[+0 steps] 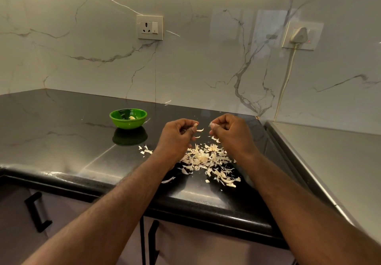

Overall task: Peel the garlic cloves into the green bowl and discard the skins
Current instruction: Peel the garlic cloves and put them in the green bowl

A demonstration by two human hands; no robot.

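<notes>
- Garlic skins [208, 159] heaped on counter [61, 141] under both wrists; flakes could slide off the near edge.
- Left hand [177, 135] pinches clove [195, 125], right hand [232, 132] pinches skin scrap [211, 124]; a slip would drop the clove into the heap.
- Green bowl [128, 118] beyond left hand, apart.

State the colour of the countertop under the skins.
Glossy black countertop, faintly veined; the head view shows it best.

Soft, warm light fell from above; glare streaked the glossy black counter [61, 132], and wide-angle distortion bent the edges.
</notes>
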